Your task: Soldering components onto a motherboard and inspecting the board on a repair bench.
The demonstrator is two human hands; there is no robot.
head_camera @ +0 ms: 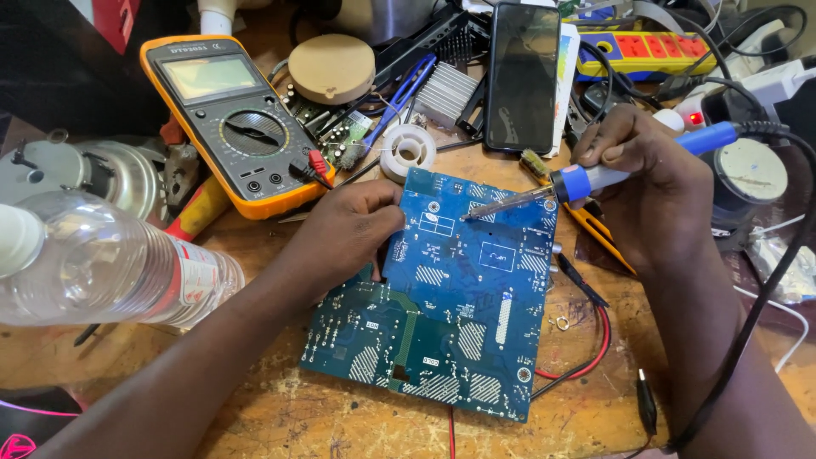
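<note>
A large blue circuit board (463,297) lies solder-side up on the worn wooden bench. My left hand (344,229) rests on the board's left edge, fingers curled over it and holding it down. My right hand (650,191) grips a soldering iron (595,177) with a blue and grey handle. Its metal tip (476,212) touches the upper part of the board, just right of my left fingers. The iron's black cord (765,280) runs down past my right forearm.
An orange multimeter (234,119) lies at the back left, a solder spool (408,149) and a dark phone (523,76) behind the board. A clear plastic bottle (110,268) lies at the left. Red and black wires (595,340) trail off the board's right side. A power strip (646,51) sits at the back right.
</note>
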